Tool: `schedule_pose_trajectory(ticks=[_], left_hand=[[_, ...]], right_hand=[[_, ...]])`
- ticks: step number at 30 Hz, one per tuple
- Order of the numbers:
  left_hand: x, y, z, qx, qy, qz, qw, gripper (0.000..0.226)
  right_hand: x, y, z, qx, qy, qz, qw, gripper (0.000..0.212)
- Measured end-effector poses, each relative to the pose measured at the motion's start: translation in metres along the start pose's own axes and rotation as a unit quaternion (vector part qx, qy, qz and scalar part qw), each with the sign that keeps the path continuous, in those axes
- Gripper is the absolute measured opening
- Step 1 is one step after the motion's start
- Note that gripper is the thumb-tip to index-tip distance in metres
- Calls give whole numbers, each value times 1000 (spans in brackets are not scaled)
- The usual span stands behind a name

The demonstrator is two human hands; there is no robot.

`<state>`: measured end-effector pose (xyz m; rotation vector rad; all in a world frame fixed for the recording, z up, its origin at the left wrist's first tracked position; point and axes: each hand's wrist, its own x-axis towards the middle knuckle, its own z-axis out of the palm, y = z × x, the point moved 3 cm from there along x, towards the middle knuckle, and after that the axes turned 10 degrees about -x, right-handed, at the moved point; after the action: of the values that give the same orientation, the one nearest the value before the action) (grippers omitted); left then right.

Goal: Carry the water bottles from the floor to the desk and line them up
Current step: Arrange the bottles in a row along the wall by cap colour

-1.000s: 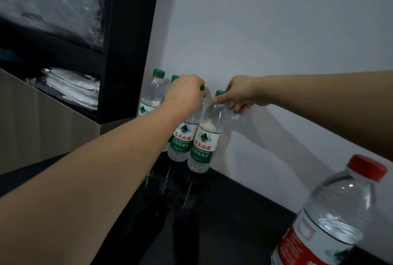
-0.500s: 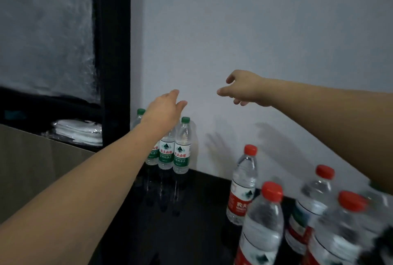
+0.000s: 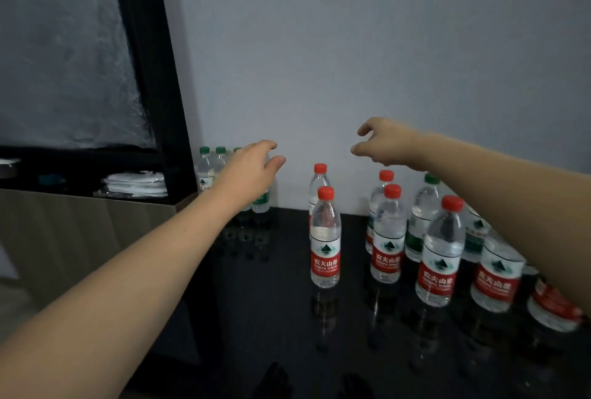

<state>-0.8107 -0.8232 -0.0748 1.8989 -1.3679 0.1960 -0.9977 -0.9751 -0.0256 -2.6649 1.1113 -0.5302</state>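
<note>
Clear plastic water bottles stand upright on a glossy black desk top (image 3: 271, 302), which mirrors them faintly. A small row of green-capped bottles (image 3: 204, 171) with green-and-white labels stands against the wall, directly beneath and behind the left hand (image 3: 252, 171), which covers part of the row. Between the two hands and nearer the camera stands a red-capped bottle (image 3: 325, 238) with a red label bearing white characters and a green mountain mark; a second red-capped one stands just behind it. Below the right hand (image 3: 383, 142) and under its forearm is a loose cluster of red-capped bottles (image 3: 441, 251), with a taller green-capped bottle (image 3: 425, 216) among them, and the bottles at the far right edge are blurred. The left hand reaches forward over the green-capped row with its fingers straight and close together and the thumb spread; it holds nothing, and whether it touches a cap below cannot be told. The right hand hangs in the air well above the red caps, its fingers loosely curled downward with the thumb apart from them, gripping nothing. Behind both hands rises a plain pale grey wall (image 3: 351, 46). Left of the left hand stands a black-framed cabinet (image 3: 150, 78) with a dim, mottled panel, and on its shelf lies a stack of white folded items in plastic wrap (image 3: 134, 182); beneath that shelf is a beige wood-grain panel (image 3: 80, 232).
</note>
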Motion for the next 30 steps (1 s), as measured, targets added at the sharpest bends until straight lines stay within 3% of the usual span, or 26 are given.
schedule_pose_trajectory(ticks=[10,13,17,30], left_hand=[[4,35,55,19,-76,-14,997,59],[7,39,81,12,-86,-19,996,50],[9,42,105,-14,-75,-30,997,14],[6,29,124,-31,-14,-13,999,10]], right_hand=[[-26,66,19,-157,-36,38,986,43],[-17,75,35,-196,-65,42,978,43],[-1,84,53,-218,-82,38,972,54],[19,97,80,-223,-59,-16,973,36]])
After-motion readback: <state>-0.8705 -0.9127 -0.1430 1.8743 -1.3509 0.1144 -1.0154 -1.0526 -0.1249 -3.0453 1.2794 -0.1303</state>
